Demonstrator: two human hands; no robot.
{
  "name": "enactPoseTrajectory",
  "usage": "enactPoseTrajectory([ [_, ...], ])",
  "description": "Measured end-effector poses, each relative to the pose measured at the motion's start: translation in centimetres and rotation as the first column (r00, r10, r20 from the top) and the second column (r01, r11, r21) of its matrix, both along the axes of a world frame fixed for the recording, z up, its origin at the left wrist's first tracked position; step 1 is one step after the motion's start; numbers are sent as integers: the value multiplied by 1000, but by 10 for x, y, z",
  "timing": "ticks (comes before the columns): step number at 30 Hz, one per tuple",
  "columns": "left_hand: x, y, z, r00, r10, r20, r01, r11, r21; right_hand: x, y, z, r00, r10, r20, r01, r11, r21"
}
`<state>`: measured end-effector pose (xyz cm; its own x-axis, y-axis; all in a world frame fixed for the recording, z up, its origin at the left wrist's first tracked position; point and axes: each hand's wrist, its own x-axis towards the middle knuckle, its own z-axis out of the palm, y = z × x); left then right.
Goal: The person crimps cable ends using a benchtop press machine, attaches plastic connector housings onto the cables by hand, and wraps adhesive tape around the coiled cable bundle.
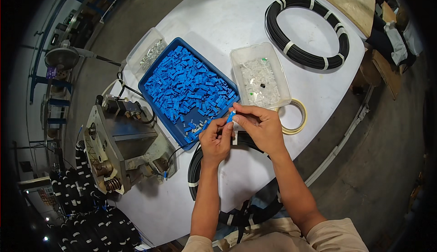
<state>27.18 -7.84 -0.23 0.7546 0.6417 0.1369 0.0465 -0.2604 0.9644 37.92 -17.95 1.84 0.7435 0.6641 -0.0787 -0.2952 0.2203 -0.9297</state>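
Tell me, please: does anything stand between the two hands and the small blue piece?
Nothing visible does: the fingers of the left hand and right hand meet directly at the small blue piece. The blue tray lies beyond, ahead and leftward.

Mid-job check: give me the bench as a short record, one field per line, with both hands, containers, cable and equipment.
Left hand: pinching a small blue connector
Right hand: fingers on the same piece
Blue tray: many loose blue pieces
Clear tub: small whitish pieces, one black
Tape roll: beside the tub
Far coil: black, banded white
Near coil: partly hidden by hands and forearms
Metal machine: left of the tray
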Motion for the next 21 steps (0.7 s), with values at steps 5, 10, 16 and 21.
enactPoseTrajectory([
  [5,0,1,-1,1000,0,8,0,1000,12,0,1,2,1000,8,-8,-8,1000,-16],
  [10,1,1,0,1000,9,22,-10,999,32,-2,2,7,1000,4,20,-4,1000,-14],
  [16,-1,0,1,999,5,33,-5,1000,11,-7,5,1,998,-35,-47,37,999,30],
  [21,-3,1,4,999,-1,34,1,1000,-3,-6,3,6,998,1,62,4,997,-83],
])
